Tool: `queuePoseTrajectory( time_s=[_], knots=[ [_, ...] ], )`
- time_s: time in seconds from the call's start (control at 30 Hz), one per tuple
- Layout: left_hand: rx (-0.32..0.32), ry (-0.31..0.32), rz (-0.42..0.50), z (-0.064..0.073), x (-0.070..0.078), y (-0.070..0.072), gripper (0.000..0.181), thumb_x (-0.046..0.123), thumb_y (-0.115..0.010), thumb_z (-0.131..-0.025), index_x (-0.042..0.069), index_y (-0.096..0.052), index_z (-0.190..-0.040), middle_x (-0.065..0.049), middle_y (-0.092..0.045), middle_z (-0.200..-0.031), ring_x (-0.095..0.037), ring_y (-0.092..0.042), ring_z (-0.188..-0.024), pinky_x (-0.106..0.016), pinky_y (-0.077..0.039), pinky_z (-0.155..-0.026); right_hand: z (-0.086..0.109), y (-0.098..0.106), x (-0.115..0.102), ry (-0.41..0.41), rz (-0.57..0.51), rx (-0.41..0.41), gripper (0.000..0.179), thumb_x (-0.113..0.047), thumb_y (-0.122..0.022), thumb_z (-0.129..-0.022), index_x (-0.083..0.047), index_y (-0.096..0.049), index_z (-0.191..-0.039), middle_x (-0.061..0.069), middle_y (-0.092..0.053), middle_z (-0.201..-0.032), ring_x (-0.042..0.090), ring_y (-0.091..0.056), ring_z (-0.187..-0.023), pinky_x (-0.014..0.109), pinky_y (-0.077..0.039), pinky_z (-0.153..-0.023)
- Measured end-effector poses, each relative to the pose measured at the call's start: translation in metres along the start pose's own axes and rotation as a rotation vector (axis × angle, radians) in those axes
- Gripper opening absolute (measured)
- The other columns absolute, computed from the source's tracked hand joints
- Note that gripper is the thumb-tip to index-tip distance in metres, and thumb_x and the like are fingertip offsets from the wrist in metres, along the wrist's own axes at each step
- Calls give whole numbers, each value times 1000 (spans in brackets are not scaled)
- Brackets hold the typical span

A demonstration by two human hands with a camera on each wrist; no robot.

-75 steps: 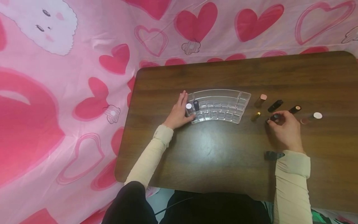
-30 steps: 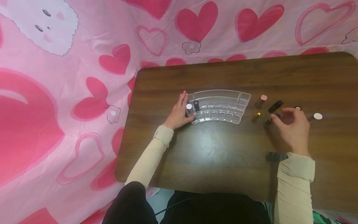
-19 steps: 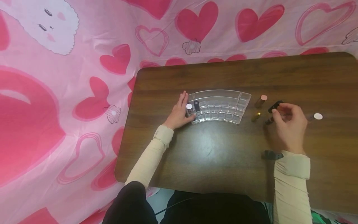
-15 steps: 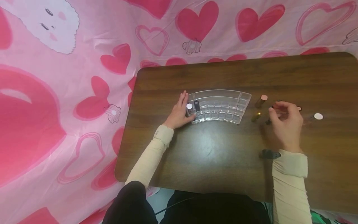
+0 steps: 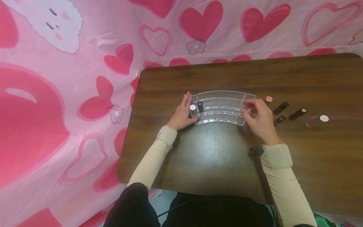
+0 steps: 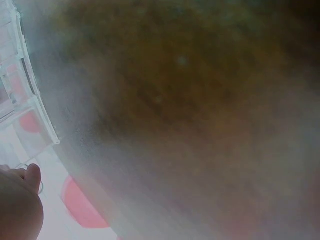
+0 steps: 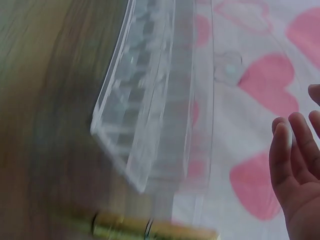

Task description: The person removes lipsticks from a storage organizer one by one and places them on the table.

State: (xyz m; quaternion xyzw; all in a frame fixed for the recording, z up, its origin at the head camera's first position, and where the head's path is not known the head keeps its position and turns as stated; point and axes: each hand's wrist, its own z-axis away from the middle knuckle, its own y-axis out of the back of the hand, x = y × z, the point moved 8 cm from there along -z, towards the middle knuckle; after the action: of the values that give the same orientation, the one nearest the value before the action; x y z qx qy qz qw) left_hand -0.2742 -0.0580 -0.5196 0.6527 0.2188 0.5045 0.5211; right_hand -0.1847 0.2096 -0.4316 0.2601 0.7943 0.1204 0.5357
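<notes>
A clear, curved acrylic lipstick organizer [image 5: 221, 108] stands on the wooden table. In its left end sit a white-topped tube [image 5: 193, 108] and a dark tube [image 5: 200, 107]. My left hand [image 5: 181, 115] rests against that end, fingers straight along the side, thumb at the front corner. At the organizer's right end hovers my right hand [image 5: 260, 121], thumb and fingers apart. The right wrist view shows no object between its fingers. A gold lipstick [image 7: 150, 227] stands beside the organizer there; the hand hides it in the head view.
Right of the right hand stand a pink-topped tube [image 5: 268, 100], black lipsticks [image 5: 280, 108] and a white-capped clear tube [image 5: 324, 118]. A pink heart-print cloth [image 5: 158, 41] hangs behind and left of the table [image 5: 204, 164].
My right hand has left the black lipsticks, which it was touching, and moved left to the organizer's right end. The black lipsticks remain on the table. My left hand stays in place.
</notes>
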Motion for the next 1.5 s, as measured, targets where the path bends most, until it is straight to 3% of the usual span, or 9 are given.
queuePoseTrajectory(
  time_s=[0.2,0.37,0.47,0.7,0.87,1.23,1.5],
  knots=[
    [-3,3,12,0,1,0,104,51,-64,-73,16,2,-145,16,21,-147,-9,11,-138,-46,-21,-108,-8,-25,-14,52,-33,-83,28,-2,-66,-75,2,-58,-102,12,-58,-92,20,-56,-81,13,-46,-69],
    [3,3,6,-1,0,-1,104,52,-63,-73,16,2,-145,17,22,-147,-9,11,-138,-46,-22,-108,-11,-48,-21,36,-88,-174,32,-4,-67,-76,1,-56,-106,12,-58,-99,21,-57,-87,34,-51,-71],
    [9,-6,-4,-1,-1,-1,104,53,-63,-73,15,2,-145,15,21,-147,-9,11,-138,-46,-22,-108,-11,-65,-23,-4,-136,-217,34,-6,-68,-76,-1,-56,-108,11,-59,-101,21,-57,-89,40,-51,-71],
    [-2,2,-46,0,0,-1,105,54,-62,-73,16,4,-145,13,21,-148,-11,11,-138,-44,-23,-108,-11,-103,-26,-91,-195,-320,37,-8,-66,-77,-1,-53,-112,14,-56,-106,27,-57,-91,36,-52,-74],
    [-6,9,-48,-1,0,-1,105,54,-62,-73,17,5,-145,14,22,-147,-10,11,-138,-44,-23,-108,-16,-118,-25,-104,-187,-332,39,-9,-66,-77,-2,-52,-113,13,-55,-108,29,-58,-92,35,-52,-75],
    [-1,-2,-56,-1,0,-1,107,52,-64,-72,17,6,-145,12,20,-148,-14,8,-139,-44,-24,-108,-25,-139,-23,-115,-180,-346,45,-6,-65,-76,2,-49,-117,17,-53,-112,30,-53,-102,39,-50,-80],
    [-4,-17,-73,0,1,0,107,51,-63,-73,18,9,-144,8,18,-150,-15,8,-139,-44,-24,-108,-26,-149,-25,-126,-86,-382,49,-8,-67,-75,-2,-48,-120,14,-52,-109,27,-56,-87,35,-50,-75]
  ],
)
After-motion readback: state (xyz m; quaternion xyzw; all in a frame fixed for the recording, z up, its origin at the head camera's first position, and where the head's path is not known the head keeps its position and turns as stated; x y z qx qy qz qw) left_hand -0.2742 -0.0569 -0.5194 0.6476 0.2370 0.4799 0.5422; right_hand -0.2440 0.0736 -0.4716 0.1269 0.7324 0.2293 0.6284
